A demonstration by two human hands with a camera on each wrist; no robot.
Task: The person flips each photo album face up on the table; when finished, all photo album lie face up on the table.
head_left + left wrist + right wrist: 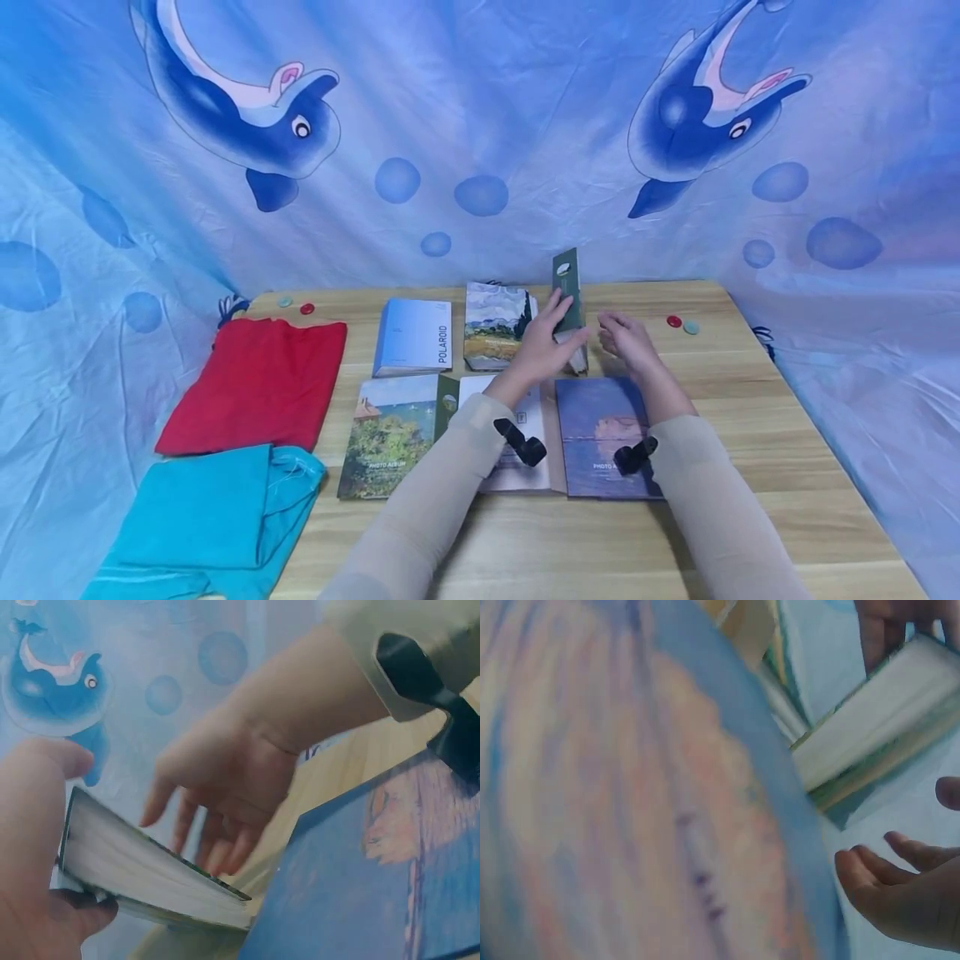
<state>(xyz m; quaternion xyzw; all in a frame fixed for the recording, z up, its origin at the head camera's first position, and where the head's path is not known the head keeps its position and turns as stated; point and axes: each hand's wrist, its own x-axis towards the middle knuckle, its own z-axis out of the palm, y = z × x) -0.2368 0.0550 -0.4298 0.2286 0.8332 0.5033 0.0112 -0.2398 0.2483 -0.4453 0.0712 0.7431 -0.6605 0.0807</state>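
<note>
My left hand (546, 337) grips a photo album (567, 287) with a dark green spine, held on end and tilted at the back of the table. In the left wrist view its page block (142, 859) shows between thumb and fingers. Just right of it, my right hand (628, 342) hangs apart with loosely bent fingers; the right wrist view shows nothing in that hand (911, 889). Left of the held album stands a wheat-field photo album (491, 321), then a blue Polaroid album (415, 333).
In front lie a seaside-painting album (390, 437), a whitish one (525, 467) partly under my left sleeve, and a purple-pink one (600, 417). Folded red cloth (262, 383) and teal cloth (210, 508) lie left. Small red discs (674, 321) and green discs (691, 328) sit at the back corners.
</note>
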